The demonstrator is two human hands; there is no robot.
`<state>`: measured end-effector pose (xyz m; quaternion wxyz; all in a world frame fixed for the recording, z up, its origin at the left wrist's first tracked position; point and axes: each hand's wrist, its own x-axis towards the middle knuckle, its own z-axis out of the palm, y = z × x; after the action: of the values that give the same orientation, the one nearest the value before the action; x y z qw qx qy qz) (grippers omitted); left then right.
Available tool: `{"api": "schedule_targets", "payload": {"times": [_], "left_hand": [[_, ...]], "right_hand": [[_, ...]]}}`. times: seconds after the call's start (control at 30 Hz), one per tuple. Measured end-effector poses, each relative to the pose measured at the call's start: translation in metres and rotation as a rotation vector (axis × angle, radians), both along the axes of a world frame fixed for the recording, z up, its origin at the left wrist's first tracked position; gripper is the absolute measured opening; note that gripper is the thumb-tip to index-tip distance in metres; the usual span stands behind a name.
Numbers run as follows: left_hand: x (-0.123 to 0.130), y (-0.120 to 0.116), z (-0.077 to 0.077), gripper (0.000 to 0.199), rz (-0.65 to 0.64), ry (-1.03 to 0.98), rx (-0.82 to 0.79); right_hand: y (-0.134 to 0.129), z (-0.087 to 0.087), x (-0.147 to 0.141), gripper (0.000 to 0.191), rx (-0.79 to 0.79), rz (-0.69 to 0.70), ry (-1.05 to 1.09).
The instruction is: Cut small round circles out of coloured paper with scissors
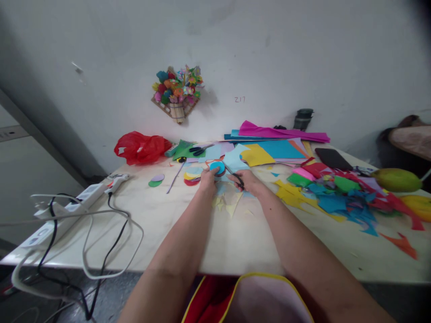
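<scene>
My left hand [209, 177] pinches a round blue paper disc [217, 168] above the middle of the table, with a darker reddish edge showing beneath it. In my right hand [249, 181] is a pair of scissors [239, 180] with dark handles, its blades pointing toward the disc. Whether the blades touch the paper I cannot make out. Left of my left hand lie cut paper rounds [191, 181] in red and yellow. Farther left, a purple and green pair of paper ovals [156, 181] overlap. Pale yellow scraps [232, 209] lie below my hands.
Coloured paper sheets [289, 150], a second pair of scissors [198, 150] and a red plastic bag [141, 148] occupy the back. Paper scraps [336, 197], a phone [333, 159] and green fruit [396, 179] are at right. A power strip [63, 217] with cables lies left.
</scene>
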<state>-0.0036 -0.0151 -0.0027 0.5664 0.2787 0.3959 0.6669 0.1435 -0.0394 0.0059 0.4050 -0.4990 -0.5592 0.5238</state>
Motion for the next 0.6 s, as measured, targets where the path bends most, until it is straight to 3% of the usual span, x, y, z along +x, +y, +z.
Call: {"api": "schedule_targets", "payload": {"times": [0.6], "left_hand": [[-0.0013,0.0011,-0.0008,0.021,0.059,0.076,-0.005]], "right_hand": [[-0.0005,0.0012,-0.0001,0.029,0.004,0.005,-0.006]]}}
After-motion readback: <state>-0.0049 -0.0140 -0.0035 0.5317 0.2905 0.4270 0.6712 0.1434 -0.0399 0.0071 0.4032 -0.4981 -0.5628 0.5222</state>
